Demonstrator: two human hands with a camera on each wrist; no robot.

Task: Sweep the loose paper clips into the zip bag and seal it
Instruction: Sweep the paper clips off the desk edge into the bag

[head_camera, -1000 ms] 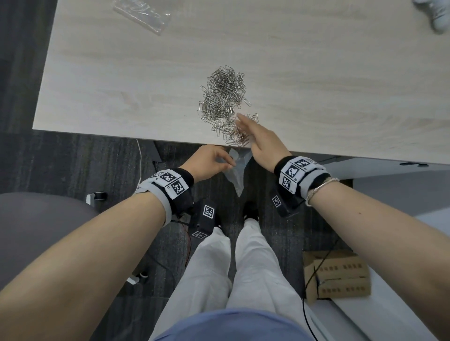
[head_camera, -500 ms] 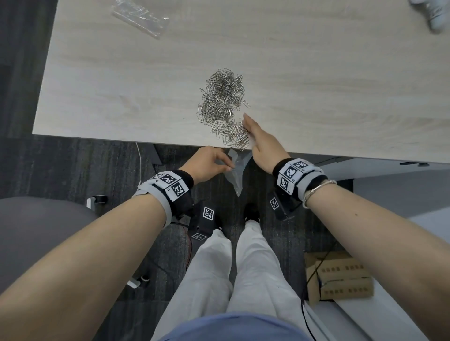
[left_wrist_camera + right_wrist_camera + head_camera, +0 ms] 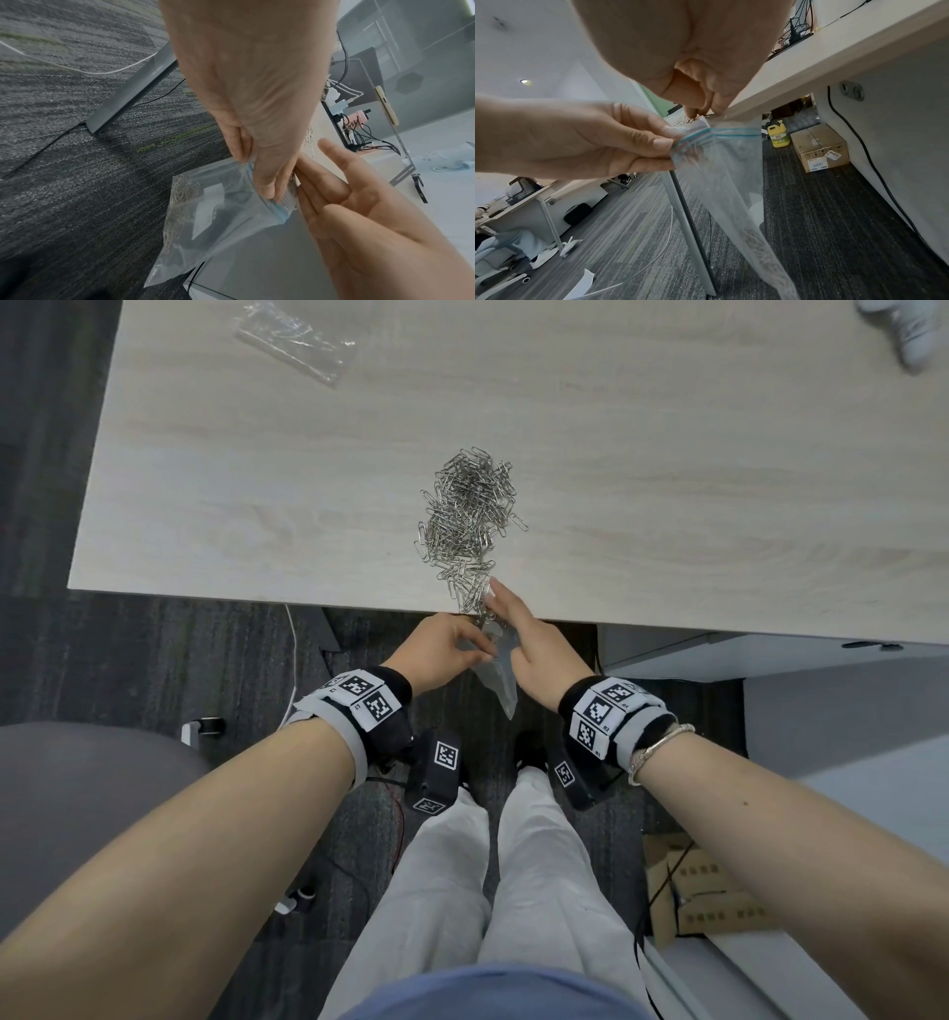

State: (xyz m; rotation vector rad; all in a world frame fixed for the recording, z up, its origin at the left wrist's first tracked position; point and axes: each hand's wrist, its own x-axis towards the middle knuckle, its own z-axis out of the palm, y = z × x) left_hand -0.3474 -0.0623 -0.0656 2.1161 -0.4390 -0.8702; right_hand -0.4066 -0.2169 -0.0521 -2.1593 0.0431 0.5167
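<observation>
A pile of silver paper clips lies on the pale wooden table, trailing down to its near edge. Just below that edge hangs a clear zip bag with a blue seal strip. My left hand pinches one side of its rim between thumb and fingers. My right hand lies with straight fingers on the edge, against the nearest clips, beside the bag's mouth. Some clips sit in the bag's bottom.
A second clear plastic bag lies at the table's far left, and a white object at the far right corner. A grey chair is at my left. Under the table stand a metal leg, a cardboard box and a yellow bottle.
My right hand has drawn back from the pile to the table's near edge, dragging some clips with it to the bag's mouth. The left hand has kept its pinch on the bag.
</observation>
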